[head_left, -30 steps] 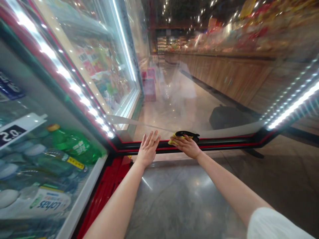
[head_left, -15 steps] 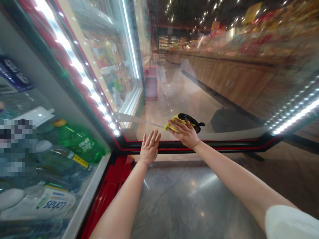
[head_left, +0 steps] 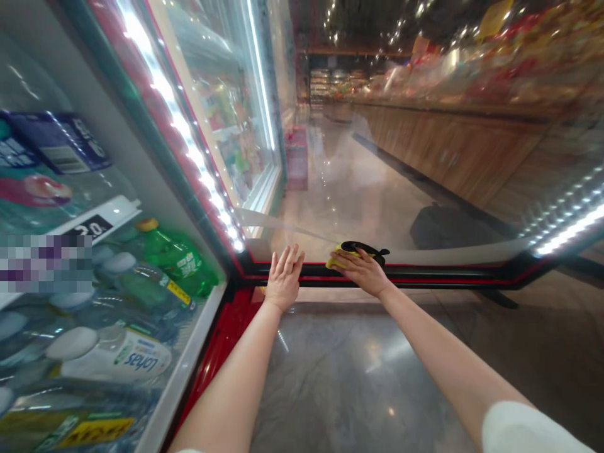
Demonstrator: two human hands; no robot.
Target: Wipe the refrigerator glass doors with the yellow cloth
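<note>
My right hand (head_left: 361,270) presses a yellow and black cleaning cloth (head_left: 361,246) against the glass door (head_left: 401,233), low down near its bottom edge. The hand lies over the cloth, and its fingers cover much of the yellow part. A black loop on the cloth sticks out to the right. To the left, my left hand (head_left: 284,277) is open, fingers stretched, and rests at the black door frame (head_left: 425,275) with red trim. Nothing shows in it.
On the left, the open fridge (head_left: 207,308) holds plastic bottles, among them a green bottle (head_left: 179,258) and a white-capped bottle (head_left: 117,353). LED strips (head_left: 189,141) light the door's sides. Through the glass stands a wooden counter (head_left: 453,138). Grey floor (head_left: 349,384) lies below.
My right hand and the cloth have moved down the glass towards the bottom frame and slightly right. My left hand stays at the frame. The view has shifted a little left, showing more of the bottles.
</note>
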